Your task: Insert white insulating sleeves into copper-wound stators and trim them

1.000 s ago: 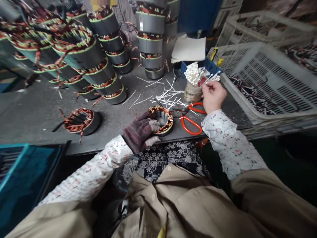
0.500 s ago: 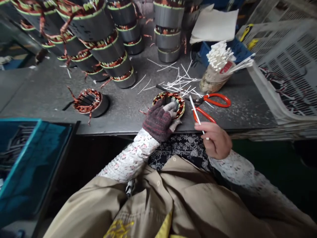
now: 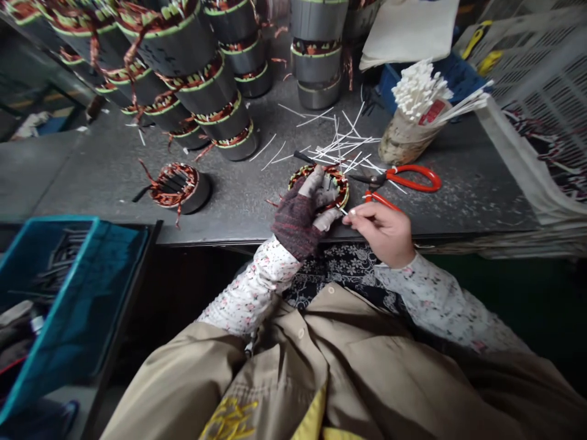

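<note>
Our left hand wears a matt, fuzzy maroon knitted cloth glove; our white floral cloth sleeves look soft and wrinkled. We see rough copper-coloured windings on the small ring-shaped metal stator, glossy plastic-looking grips on the red-handled metal cutters, a scuffed matt grey worktop and a smooth teal plastic bin.

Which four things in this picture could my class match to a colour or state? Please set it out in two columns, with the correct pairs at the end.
Column one
1 Left hand
2 Cutters
3 Right hand
4 Bin

Column two
A Bare, pinching a thin white piece
B Teal
C Gloved, on a wound ring
D Red-handled

Pairs: 1-C, 2-D, 3-A, 4-B
</note>
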Action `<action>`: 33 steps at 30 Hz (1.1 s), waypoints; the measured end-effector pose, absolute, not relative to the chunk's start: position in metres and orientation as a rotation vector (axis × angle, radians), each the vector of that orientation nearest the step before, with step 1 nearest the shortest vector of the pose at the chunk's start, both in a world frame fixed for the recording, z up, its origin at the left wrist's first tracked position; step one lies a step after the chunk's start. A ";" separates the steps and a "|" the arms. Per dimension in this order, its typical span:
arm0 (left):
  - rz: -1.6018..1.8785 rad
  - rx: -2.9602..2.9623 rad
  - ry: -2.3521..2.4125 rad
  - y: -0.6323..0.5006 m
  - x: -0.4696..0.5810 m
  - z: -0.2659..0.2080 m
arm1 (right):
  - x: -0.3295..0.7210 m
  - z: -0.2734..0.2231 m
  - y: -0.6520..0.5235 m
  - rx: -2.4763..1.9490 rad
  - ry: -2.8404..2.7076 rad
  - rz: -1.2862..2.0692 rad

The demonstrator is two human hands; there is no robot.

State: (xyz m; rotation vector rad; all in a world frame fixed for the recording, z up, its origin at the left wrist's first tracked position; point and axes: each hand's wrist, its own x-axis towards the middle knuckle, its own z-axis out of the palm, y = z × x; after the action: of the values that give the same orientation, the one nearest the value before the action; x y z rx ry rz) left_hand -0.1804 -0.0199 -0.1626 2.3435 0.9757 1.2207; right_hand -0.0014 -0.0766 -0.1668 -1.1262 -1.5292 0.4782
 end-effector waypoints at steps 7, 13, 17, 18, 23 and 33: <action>1.307 2.338 0.857 -0.016 -0.179 -0.161 | -0.006 -0.147 -0.075 -1.168 -1.624 0.460; 1.206 2.371 0.843 -0.013 -0.182 -0.162 | -0.006 -0.148 -0.061 -1.313 -1.754 0.312; 1.231 2.442 0.736 -0.010 -0.184 -0.162 | -0.009 -0.146 -0.058 -1.386 -1.694 0.378; 1.253 2.473 0.713 -0.010 -0.184 -0.161 | -0.010 -0.143 -0.060 -1.397 -1.719 0.385; 1.311 2.548 0.751 -0.013 -0.182 -0.159 | -0.007 -0.114 -0.074 -1.224 -1.785 0.513; 1.211 2.652 0.802 -0.013 -0.189 -0.158 | 0.006 -0.124 -0.090 -0.994 -1.376 1.157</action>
State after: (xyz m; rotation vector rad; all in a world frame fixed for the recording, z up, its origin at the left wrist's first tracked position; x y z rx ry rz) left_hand -0.1895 -0.0128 -0.1584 2.6521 0.8021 1.2107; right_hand 0.0060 -0.0897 -0.1236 -0.9944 -1.3756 1.1567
